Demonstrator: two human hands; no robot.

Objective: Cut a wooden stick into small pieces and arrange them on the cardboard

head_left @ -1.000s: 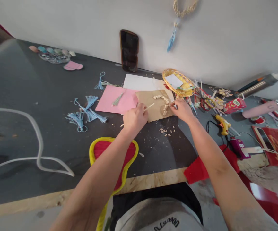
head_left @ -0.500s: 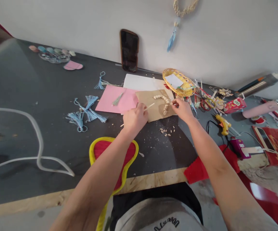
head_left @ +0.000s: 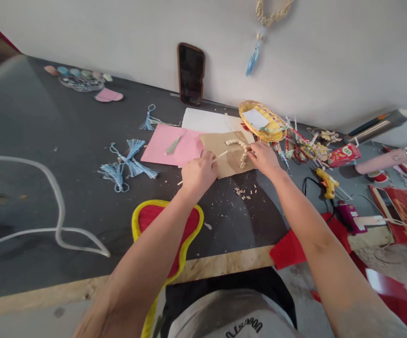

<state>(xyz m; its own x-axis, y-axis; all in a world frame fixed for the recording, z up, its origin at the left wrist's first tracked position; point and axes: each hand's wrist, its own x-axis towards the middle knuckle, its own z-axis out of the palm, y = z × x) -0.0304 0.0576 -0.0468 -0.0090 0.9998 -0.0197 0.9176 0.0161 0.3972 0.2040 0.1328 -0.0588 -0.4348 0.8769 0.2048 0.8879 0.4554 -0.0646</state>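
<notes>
My left hand is closed around a thin pale stick, which sticks out at both sides of the fist. The fist rests by the lower left edge of a brown paper sheet. A curved row of small cream pieces lies on that sheet. My right hand has its fingertips pinched at the right side of the curve; whether anything small is between them is hidden. Several tiny pale cut bits lie scattered below the sheet.
Left of my hands lie a pink sheet and blue tassels. A yellow basket, a yellow glue gun and craft clutter stand right. A phone leans on the wall. A red-and-yellow shape lies under my left arm.
My right hand has moved slightly left, its fingertips now at the curved row of cream pieces. My left hand still grips the stick in nearly the same place.
</notes>
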